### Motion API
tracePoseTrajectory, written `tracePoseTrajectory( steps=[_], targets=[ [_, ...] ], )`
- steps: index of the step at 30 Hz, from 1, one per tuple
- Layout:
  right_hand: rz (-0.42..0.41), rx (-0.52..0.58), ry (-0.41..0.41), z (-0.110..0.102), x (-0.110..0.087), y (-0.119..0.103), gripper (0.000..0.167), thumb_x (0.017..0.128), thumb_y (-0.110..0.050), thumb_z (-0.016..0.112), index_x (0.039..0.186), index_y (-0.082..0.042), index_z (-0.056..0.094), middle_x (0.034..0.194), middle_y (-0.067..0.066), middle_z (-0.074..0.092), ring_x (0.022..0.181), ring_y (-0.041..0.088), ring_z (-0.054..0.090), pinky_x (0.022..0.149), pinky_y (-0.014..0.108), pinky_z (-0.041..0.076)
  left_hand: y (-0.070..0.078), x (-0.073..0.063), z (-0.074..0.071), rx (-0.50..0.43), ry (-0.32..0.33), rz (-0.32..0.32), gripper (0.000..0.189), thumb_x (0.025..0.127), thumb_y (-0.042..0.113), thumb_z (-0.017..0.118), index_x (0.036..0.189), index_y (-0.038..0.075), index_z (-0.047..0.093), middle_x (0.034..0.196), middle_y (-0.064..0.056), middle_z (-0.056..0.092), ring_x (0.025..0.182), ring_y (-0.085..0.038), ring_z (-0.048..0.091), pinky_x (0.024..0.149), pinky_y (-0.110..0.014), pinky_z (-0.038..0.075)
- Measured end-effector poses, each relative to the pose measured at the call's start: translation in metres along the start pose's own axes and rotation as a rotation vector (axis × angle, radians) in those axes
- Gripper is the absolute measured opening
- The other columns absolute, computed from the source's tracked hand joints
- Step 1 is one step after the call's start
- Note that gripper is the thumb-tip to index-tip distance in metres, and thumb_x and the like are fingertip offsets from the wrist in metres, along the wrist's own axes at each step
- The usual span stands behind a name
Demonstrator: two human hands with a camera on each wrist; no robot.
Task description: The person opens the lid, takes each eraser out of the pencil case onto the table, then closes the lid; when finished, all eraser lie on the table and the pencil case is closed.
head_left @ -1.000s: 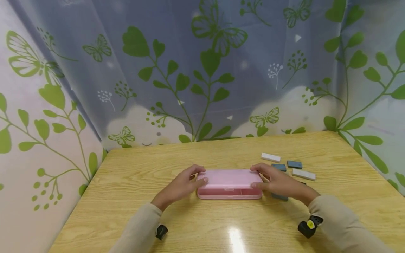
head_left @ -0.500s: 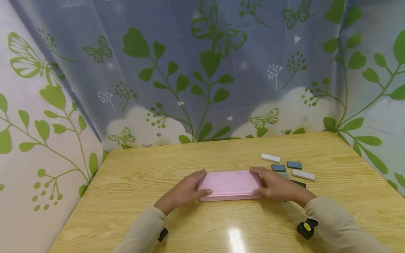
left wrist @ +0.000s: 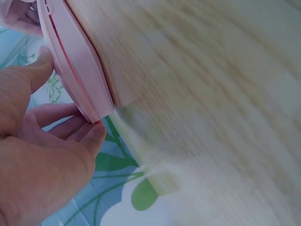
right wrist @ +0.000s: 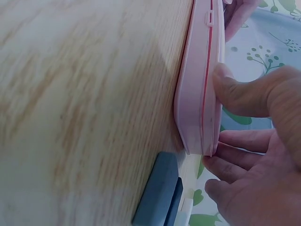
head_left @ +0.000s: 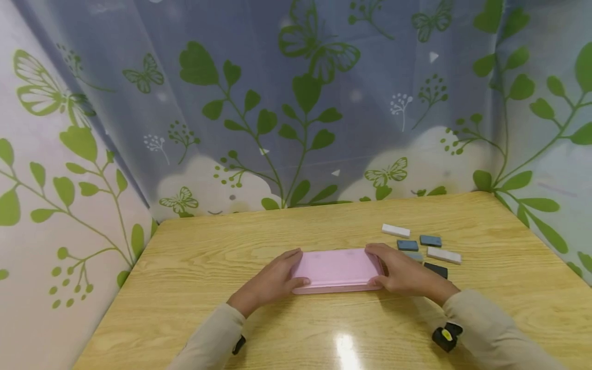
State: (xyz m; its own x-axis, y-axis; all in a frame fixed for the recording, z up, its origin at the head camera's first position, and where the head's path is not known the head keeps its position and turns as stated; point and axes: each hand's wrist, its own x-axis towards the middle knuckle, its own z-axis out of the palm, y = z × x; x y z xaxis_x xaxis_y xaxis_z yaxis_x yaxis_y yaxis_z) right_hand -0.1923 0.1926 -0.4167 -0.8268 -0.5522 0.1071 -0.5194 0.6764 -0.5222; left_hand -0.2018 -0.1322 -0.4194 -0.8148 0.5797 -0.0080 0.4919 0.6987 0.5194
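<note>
A pink pencil case (head_left: 337, 268) lies on the table with its lid down over its base. At its left end my left hand (head_left: 273, 281) grips it, thumb on the lid's near edge and fingers round the end. My right hand (head_left: 407, 272) holds the right end the same way. In the left wrist view, a thin reddish line runs along the seam of the case (left wrist: 77, 61). The right wrist view shows that seam too, with a small latch (right wrist: 209, 18) on the front. The inside of the case is hidden.
Right of the case lie several small blocks on the wooden table (head_left: 208, 246): a white block (head_left: 395, 230), a blue block (head_left: 430, 240), another white block (head_left: 444, 255) and a dark block (head_left: 436, 270). A patterned curtain (head_left: 250, 103) stands behind the table.
The lid of the pencil case has come down from partly raised to resting over the base. Both hands have moved slightly nearer with it and stay at the ends.
</note>
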Motion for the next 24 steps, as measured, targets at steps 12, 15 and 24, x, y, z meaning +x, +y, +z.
tracePoseTrajectory(
  steps=[12, 15, 24],
  targets=[
    [-0.004, -0.017, 0.011, 0.0002, -0.0015, -0.0032, 0.066, 0.092, -0.012, 0.076, 0.141, 0.016, 0.043, 0.144, 0.035, 0.044, 0.134, 0.049, 0.044, 0.107, 0.061, 0.041, -0.0012, 0.0000, -0.0003, 0.001, -0.020, 0.031, 0.072, 0.103, 0.030, 0.062, 0.152, -0.012, 0.031, 0.160, -0.028, 0.027, 0.148, -0.039, 0.028, 0.120, -0.048, 0.027],
    [0.002, -0.003, 0.009, 0.0002, -0.0014, -0.0034, 0.066, 0.092, -0.013, 0.076, 0.142, 0.016, 0.043, 0.145, 0.034, 0.044, 0.134, 0.049, 0.043, 0.107, 0.061, 0.040, -0.0014, -0.0001, -0.0008, -0.003, -0.027, 0.028, 0.072, 0.103, 0.030, 0.062, 0.152, -0.012, 0.030, 0.160, -0.028, 0.025, 0.148, -0.038, 0.027, 0.120, -0.048, 0.027],
    [0.013, 0.005, -0.023, -0.0033, -0.0034, -0.0023, 0.071, 0.094, -0.014, 0.075, 0.146, 0.016, 0.038, 0.148, 0.036, 0.040, 0.137, 0.050, 0.039, 0.108, 0.062, 0.039, 0.0011, -0.0047, 0.0018, 0.034, -0.004, 0.026, 0.073, 0.105, 0.035, 0.056, 0.154, -0.010, 0.026, 0.163, -0.027, 0.018, 0.150, -0.036, 0.022, 0.121, -0.047, 0.025]
  ],
)
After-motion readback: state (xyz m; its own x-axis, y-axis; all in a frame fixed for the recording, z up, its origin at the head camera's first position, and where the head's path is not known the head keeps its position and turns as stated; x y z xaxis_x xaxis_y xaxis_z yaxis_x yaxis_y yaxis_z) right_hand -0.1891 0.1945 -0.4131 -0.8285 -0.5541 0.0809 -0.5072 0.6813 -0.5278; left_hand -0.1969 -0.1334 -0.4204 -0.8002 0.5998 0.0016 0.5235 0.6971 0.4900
